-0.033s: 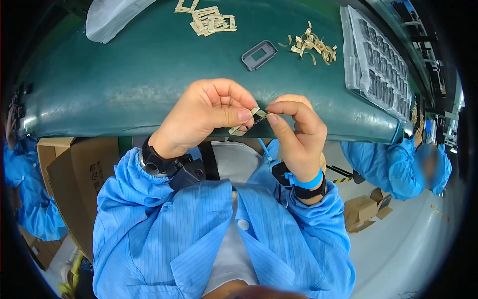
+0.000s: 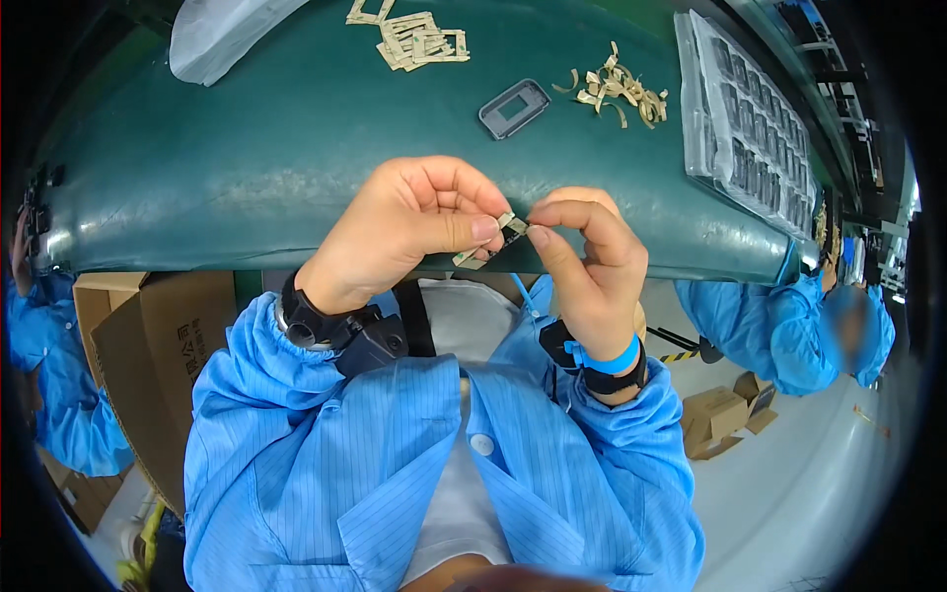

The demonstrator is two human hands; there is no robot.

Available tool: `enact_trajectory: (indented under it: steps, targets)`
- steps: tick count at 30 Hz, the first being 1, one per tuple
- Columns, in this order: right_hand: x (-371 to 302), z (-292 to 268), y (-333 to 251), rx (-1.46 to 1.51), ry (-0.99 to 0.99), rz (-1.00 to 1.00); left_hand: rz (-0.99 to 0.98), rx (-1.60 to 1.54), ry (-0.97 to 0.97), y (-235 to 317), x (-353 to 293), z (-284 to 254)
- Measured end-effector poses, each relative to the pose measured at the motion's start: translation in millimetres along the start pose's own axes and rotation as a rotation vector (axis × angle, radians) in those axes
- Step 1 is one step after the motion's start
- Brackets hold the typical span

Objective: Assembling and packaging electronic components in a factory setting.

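Dark printed characters (image 2: 187, 347) run along a large, open, brown cardboard box (image 2: 148, 405). No other lettering can be read.

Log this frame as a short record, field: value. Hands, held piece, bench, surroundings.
Left hand: pinches a small pale-and-black piece between its fingers
Right hand: fingers at the piece's right end; firmness of grip unclear
Piece position: over the near edge of the green bench
Bench, far side: pile of pale frames, grey cover with rectangular opening, curled pale scraps
Bench, right: clear trays of dark parts
Surroundings: blue-sleeved person at right; cardboard boxes below bench level
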State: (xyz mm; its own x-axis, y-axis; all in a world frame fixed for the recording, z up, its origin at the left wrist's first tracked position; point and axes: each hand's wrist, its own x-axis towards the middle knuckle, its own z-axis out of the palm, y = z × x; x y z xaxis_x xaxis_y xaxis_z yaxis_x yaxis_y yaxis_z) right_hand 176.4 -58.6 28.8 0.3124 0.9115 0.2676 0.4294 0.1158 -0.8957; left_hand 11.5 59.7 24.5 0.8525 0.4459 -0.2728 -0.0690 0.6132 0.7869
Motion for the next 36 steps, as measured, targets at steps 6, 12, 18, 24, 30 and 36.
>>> enact_trajectory:
  steps: [6, 12, 18, 24, 30, 36]
  targets:
    - [4, 1, -1, -0.075, -0.03, -0.031, -0.033, -0.004, -0.001, -1, 3, -3]
    - [2, -1, -1, -0.08, -0.017, -0.004, -0.053, -0.005, -0.002, -3, 5, -1]
    - [1, -3, 0, -0.093, -0.023, 0.016, -0.074, -0.007, -0.056, -4, 7, -2]
    - [1, -7, 0, -0.089, 0.077, -0.041, -0.073, -0.035, -0.057, -7, 8, -4]
    - [2, -9, -5, -0.19, 0.023, -0.097, -0.056, -0.046, -0.066, -11, 9, -4]
    - [2, -8, -3, -0.294, 0.015, -0.168, -0.048, 0.006, -0.052, -10, 8, -1]
